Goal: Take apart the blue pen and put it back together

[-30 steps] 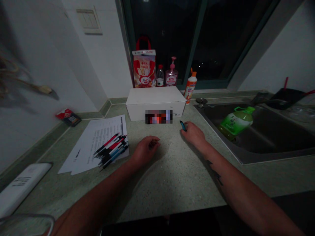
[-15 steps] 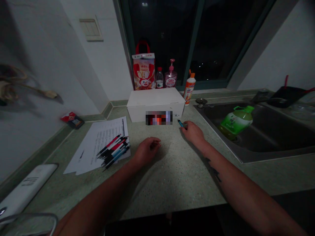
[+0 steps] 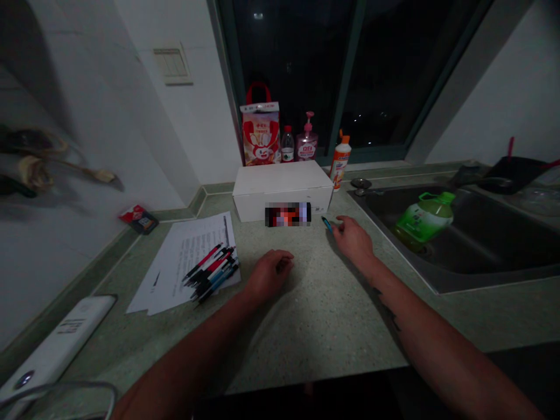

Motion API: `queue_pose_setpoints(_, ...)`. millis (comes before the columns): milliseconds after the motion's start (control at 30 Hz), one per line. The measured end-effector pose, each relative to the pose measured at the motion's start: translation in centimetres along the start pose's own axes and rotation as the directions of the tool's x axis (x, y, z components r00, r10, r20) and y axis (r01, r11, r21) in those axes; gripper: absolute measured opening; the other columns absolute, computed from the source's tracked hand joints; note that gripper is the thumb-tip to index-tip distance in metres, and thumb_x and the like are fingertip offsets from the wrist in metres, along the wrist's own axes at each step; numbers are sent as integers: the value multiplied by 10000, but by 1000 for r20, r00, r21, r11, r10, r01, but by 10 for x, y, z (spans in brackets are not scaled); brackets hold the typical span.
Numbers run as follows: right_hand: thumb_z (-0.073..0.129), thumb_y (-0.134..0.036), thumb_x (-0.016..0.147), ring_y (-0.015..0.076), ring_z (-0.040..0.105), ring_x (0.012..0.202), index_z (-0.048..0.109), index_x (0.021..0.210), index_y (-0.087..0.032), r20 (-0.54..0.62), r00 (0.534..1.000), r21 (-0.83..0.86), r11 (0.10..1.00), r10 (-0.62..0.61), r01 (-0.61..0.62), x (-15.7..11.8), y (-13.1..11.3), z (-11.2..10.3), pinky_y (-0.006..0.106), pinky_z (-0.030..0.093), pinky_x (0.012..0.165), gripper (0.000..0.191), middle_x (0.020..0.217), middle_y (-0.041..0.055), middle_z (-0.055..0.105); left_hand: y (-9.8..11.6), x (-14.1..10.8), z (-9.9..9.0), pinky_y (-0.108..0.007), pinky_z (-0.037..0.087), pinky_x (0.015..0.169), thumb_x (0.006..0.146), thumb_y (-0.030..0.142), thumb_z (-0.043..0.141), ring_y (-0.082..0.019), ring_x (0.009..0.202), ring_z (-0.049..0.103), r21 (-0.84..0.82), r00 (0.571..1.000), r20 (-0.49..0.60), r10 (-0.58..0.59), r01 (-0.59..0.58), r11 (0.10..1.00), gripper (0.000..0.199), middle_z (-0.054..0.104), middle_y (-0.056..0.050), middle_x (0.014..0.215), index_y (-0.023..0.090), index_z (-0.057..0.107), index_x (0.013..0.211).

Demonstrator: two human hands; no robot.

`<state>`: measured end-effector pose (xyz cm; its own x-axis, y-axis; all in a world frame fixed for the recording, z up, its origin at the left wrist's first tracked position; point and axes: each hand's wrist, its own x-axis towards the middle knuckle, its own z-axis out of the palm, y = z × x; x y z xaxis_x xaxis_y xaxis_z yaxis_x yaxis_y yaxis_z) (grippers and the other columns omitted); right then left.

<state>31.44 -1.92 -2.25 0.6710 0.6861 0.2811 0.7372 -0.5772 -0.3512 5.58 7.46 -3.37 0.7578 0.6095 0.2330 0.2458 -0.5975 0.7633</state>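
My right hand (image 3: 353, 240) rests low over the counter, right of the white box (image 3: 283, 182), with its fingers closed on a blue pen (image 3: 326, 224). The pen's dark tip points up and left; its rear end is hidden by the fingers. My left hand (image 3: 270, 273) lies near the middle of the counter, its fingers loosely curled and apart from the thumb, with nothing seen in it. To its left, a pile of several pens (image 3: 212, 273) in red, black, white and blue lies across printed paper sheets (image 3: 175, 256). A phone-like screen (image 3: 287, 214), blurred out, leans against the box front.
On the right is a steel sink (image 3: 472, 256) with a green jug (image 3: 424, 217) in it. Behind the box stand a red bag (image 3: 261, 137), a small bottle (image 3: 287, 146), a pink pump bottle (image 3: 307, 143) and an orange-capped bottle (image 3: 340, 160). A white power strip-like device (image 3: 61, 338) lies at left.
The whole view has shifted, so everything sits slightly further right and lower. Both hands keep nearly the same pose, and the blue pen is still in my right hand.
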Motion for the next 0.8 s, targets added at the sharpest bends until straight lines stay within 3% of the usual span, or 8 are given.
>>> queue_pose_setpoints(200, 509, -320, 991, 270, 668, 976, 642, 1295, -148, -69, 997, 51, 998, -41, 45, -2, 0, 3, 335, 486, 749, 373, 1136, 111, 696, 4, -3, -3, -371, 528, 854, 947, 196, 599, -215, 892, 660, 154, 995, 31, 98, -102, 983, 152, 696, -66, 949, 188, 696, 1064)
queue_pose_setpoints(333, 497, -350, 983, 249, 655, 890, 669, 1256, -147, -124, 989, 109, 989, -84, 98, -4, -1, 2, 332, 479, 737, 381, 1085, 102, 697, 4, -3, -4, -379, 521, 849, 961, 206, 598, -230, 911, 649, 171, 985, 35, 169, -173, 970, 124, 706, -71, 932, 184, 687, 1044)
queue_pose_setpoints(433, 484, -371, 980, 231, 631, 804, 688, 1228, -142, -174, 979, 168, 976, -110, 140, -4, -6, -1, 336, 473, 731, 394, 1032, 103, 689, 3, -2, -6, -367, 516, 828, 970, 220, 592, -225, 904, 646, 165, 977, -16, 214, -209, 964, 101, 709, -70, 916, 186, 683, 995)
queue_pose_setpoints(533, 475, -379, 978, 221, 607, 759, 707, 1175, -140, -250, 958, 250, 947, -138, 202, -5, -15, -11, 344, 478, 735, 387, 979, 106, 676, 7, -1, -11, -344, 515, 806, 977, 228, 578, -206, 879, 647, 130, 957, -137, 256, -239, 962, 110, 712, -64, 902, 192, 681, 959)
queue_pose_setpoints(600, 469, -384, 985, 215, 600, 753, 713, 1134, -149, -322, 937, 324, 914, -136, 244, -9, -24, -26, 348, 492, 750, 371, 960, 106, 672, 19, -1, -18, -332, 517, 787, 976, 219, 573, -192, 853, 649, 110, 923, -265, 278, -258, 960, 108, 714, -59, 897, 196, 675, 949)
queue_pose_setpoints(667, 482, -396, 1000, 216, 607, 769, 714, 1091, -170, -427, 897, 406, 861, -116, 305, -20, -32, -51, 344, 503, 724, 337, 934, 98, 667, 41, -5, -31, -327, 519, 779, 979, 212, 576, -182, 838, 651, 100, 862, -407, 301, -285, 953, 99, 711, -46, 882, 201, 664, 937)
queue_pose_setpoints(733, 537, -393, 1007, 199, 605, 722, 712, 1043, -204, -601, 795, 481, 753, -89, 448, -39, -38, -85, 320, 485, 622, 260, 893, 64, 652, 73, -16, -47, -326, 523, 775, 971, 188, 601, -174, 842, 658, 91, 753, -534, 384, -401, 912, 64, 712, -30, 896, 211, 659, 957)
queue_pose_setpoints(800, 535, -360, 1040, 160, 583, 661, 698, 1084, -238, -689, 724, 520, 667, -42, 534, -64, -38, -123, 300, 466, 582, 208, 904, 40, 635, 108, -35, -66, -343, 532, 801, 978, 174, 596, -177, 885, 664, 39, 674, -624, 396, -479, 877, 90, 714, -20, 939, 232, 657, 1010)
